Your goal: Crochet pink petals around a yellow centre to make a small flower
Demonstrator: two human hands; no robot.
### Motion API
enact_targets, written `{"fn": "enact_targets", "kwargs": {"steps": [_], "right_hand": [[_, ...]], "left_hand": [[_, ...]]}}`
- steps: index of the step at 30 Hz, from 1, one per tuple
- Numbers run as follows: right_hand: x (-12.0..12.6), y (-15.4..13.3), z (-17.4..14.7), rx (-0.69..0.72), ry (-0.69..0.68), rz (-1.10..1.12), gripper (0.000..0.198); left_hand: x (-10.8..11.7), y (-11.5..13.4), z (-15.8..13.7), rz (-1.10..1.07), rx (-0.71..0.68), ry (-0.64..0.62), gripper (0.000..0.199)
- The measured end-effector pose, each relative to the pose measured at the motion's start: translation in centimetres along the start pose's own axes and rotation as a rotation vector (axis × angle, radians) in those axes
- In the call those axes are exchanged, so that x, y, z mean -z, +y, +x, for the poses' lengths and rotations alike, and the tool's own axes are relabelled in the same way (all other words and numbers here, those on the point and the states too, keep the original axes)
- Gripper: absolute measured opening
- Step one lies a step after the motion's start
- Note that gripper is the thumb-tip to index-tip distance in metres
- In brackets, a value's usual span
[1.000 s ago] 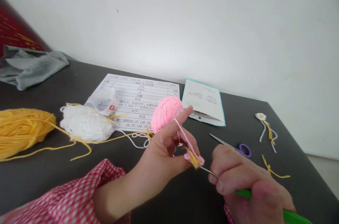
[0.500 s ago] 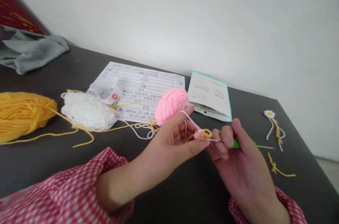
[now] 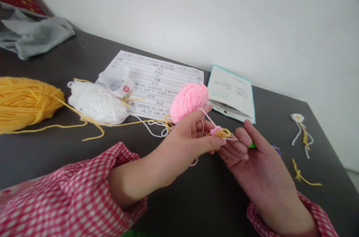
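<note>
Between the thumb and fingers of my left hand point(image 3: 190, 136) is a small pink and yellow crochet piece point(image 3: 217, 131). Pink yarn runs from it up over my raised left index finger. My right hand point(image 3: 258, 169) is closed around a crochet hook point(image 3: 251, 145) with a green handle. The hook's metal shaft points left and its tip meets the crochet piece; whether it passes through a stitch is too small to tell. Just behind my left hand lies a pink yarn ball point(image 3: 189, 102).
A white yarn ball point(image 3: 98, 103) and a yellow yarn ball point(image 3: 28, 104) lie left, loose strands between them. Behind are a printed sheet point(image 3: 157, 67), a paper roll point(image 3: 119, 82) and a white packet point(image 3: 231, 91). At right lie a small crocheted flower point(image 3: 297, 118) and yellow yarn scraps point(image 3: 301, 175).
The view has shifted, so the table things sit higher and farther right. Both hands keep their grip; the green handle is now more hidden by my right hand.
</note>
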State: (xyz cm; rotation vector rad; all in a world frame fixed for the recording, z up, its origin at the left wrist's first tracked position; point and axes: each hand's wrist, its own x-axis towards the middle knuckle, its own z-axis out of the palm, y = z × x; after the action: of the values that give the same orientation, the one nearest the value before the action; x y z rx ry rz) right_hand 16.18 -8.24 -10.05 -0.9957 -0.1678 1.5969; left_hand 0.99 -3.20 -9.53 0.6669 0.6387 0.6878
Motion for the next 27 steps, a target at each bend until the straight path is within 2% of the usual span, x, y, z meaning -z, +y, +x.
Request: {"fn": "enact_targets", "kwargs": {"steps": [3,7,15,20,23,27], "right_hand": [[0.0,-0.2,-0.1,0.055,0.029,-0.059,0.041],[0.0,-0.6,-0.4,0.186,0.08,-0.177,0.044],[-0.8,-0.6,-0.9,0.438,0.123,-0.368,0.048],[-1.0,-0.2,-1.4,0.728,0.107,-0.516,0.048],[-0.8,0.1,-1.7,0.868,0.08,-0.594,0.047],[-0.3,0.2,-1.7,0.936,0.085,-0.655,0.042]], "left_hand": [[0.1,0.0,0.0,0.017,-0.005,-0.004,0.02],[0.2,0.0,0.0,0.045,0.001,0.016,0.025],[0.1,-0.1,0.0,0.051,-0.017,0.074,0.049],[0.1,0.0,0.1,0.031,-0.024,0.089,0.062],[0.1,0.0,0.0,0.019,-0.041,0.086,0.061],[0.1,0.1,0.0,0.022,-0.08,0.082,0.058]]}}
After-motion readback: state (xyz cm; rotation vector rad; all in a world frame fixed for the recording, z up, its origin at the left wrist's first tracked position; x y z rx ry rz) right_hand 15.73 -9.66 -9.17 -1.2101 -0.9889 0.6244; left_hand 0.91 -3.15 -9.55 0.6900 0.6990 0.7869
